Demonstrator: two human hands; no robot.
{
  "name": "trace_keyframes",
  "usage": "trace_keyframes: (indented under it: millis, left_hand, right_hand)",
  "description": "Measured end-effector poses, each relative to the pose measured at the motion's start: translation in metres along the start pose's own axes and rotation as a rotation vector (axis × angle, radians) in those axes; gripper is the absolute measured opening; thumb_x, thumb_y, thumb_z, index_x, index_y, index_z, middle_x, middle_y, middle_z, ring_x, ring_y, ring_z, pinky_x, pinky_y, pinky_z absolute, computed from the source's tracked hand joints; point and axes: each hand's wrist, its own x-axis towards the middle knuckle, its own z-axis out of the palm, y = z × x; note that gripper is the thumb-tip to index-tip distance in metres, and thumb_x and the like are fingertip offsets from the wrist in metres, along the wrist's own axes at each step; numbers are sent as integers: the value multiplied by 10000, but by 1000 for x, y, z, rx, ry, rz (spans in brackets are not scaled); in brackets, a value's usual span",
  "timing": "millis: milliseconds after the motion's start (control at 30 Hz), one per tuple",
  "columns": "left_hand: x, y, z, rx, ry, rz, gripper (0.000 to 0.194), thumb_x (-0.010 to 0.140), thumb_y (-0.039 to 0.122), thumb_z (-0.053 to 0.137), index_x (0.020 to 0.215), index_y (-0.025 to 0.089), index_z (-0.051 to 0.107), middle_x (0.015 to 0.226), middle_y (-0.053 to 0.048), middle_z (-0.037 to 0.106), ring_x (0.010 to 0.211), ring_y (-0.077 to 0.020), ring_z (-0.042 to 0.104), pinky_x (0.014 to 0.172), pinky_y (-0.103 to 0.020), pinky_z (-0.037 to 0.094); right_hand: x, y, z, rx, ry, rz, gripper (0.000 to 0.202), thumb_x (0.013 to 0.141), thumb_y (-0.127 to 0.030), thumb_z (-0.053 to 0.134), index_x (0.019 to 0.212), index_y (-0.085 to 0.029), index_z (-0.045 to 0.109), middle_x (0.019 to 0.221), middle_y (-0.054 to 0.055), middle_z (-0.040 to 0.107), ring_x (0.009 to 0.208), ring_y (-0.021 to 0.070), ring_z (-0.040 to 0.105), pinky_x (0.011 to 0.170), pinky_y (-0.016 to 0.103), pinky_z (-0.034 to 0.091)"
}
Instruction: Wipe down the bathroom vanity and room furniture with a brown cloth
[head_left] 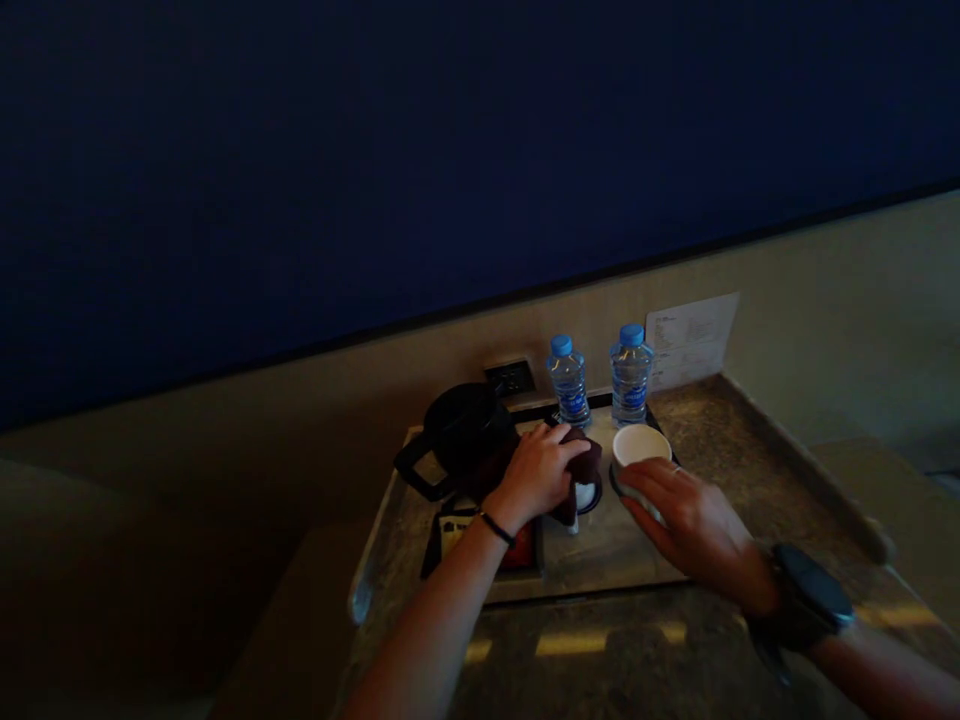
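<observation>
My left hand (538,470) is closed on a dark brown cloth (583,458), above a small white item (585,495) on a dark round base near the tray's middle. To the right, my right hand (679,515) wraps its fingers round the near side of a white cup (637,445), which stands upright at the right part of the tray (611,555). The cup's near side is partly hidden by my fingers.
A black kettle (461,430) stands left of my left hand. Two water bottles (570,385) (630,378) stand at the back. A box with packets (456,530) lies front left. A printed card (691,340) leans on the wall beside a socket (510,377).
</observation>
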Motion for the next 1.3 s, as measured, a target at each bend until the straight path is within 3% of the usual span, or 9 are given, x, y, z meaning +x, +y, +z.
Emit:
trace_keyframes:
  millis: [133, 333, 433, 500, 667, 833, 1033, 1167, 1300]
  left_hand:
    - [11, -23, -14, -142, 62, -76, 610, 637, -29, 414, 1144, 207, 656, 1208, -54, 612, 1097, -181, 562, 1009, -333, 448]
    - [31, -23, -83, 239, 504, 6, 548, 727, 5, 445, 1199, 221, 620, 1318, -87, 506, 1158, -245, 494, 987, -434, 455]
    - [51, -29, -107, 349, 673, 33, 512, 780, 35, 439, 1222, 245, 592, 1353, -74, 469, 1161, -248, 478, 980, -459, 444]
    - [62, -38, -114, 381, 728, 26, 502, 793, 39, 428, 1223, 246, 587, 1348, -71, 470, 1152, -241, 480, 977, -452, 443]
    - [61, -59, -107, 429, 778, 1, 503, 790, 27, 416, 1216, 228, 591, 1294, -86, 499, 1117, -232, 502, 956, -425, 464]
    - [35, -76, -98, 451, 712, -22, 536, 763, 7, 421, 1222, 228, 588, 1315, -94, 482, 1144, -242, 492, 966, -429, 466]
    - [17, -87, -85, 492, 587, -9, 551, 750, 2, 427, 1236, 209, 581, 1340, -124, 459, 1149, -262, 488, 934, -436, 485]
    - [23, -86, -77, 531, 535, 26, 478, 802, 35, 433, 1222, 202, 590, 1296, -146, 494, 1116, -270, 509, 894, -446, 494]
    - [58, -76, -62, 509, 427, 135, 374, 876, 83, 406, 1175, 178, 611, 1264, -171, 525, 1093, -267, 520, 884, -434, 482]
  right_hand:
    - [16, 21, 3, -20, 152, -12, 223, 965, -241, 434, 1116, -148, 569, 1140, 116, 562, 1092, 253, 499, 930, 424, 469]
    - [44, 49, -9, -7, 370, 37, 214, 959, -261, 467, 1123, -159, 558, 1067, 94, 601, 987, 238, 556, 863, 408, 498]
    - [86, 74, -28, -72, 500, 133, 534, 898, -413, 573, 1316, -112, 431, 1233, 146, 530, 1120, 294, 496, 954, 459, 451]
    - [120, 83, -34, -107, 459, 159, 791, 810, -507, 661, 1388, -73, 339, 1330, 179, 449, 1185, 329, 440, 993, 472, 417]
    - [183, 66, -16, -234, 216, 184, 702, 770, -662, 635, 1272, -185, 517, 1205, 115, 559, 1042, 325, 509, 870, 455, 432]
    - [203, 45, 8, -348, 201, 183, 461, 811, -603, 628, 1025, -195, 646, 891, 89, 638, 911, 284, 532, 748, 369, 387]
    - [200, 61, 20, -342, 300, 98, 296, 845, -449, 601, 744, -174, 642, 782, 61, 635, 795, 221, 560, 690, 331, 373]
    - [173, 74, -9, -220, 674, 85, 318, 822, -457, 619, 711, -161, 650, 692, 41, 607, 647, 185, 551, 596, 308, 379]
    - [135, 79, -82, -208, 914, 96, 310, 805, -469, 669, 772, -162, 675, 697, 29, 613, 598, 160, 523, 565, 299, 357]
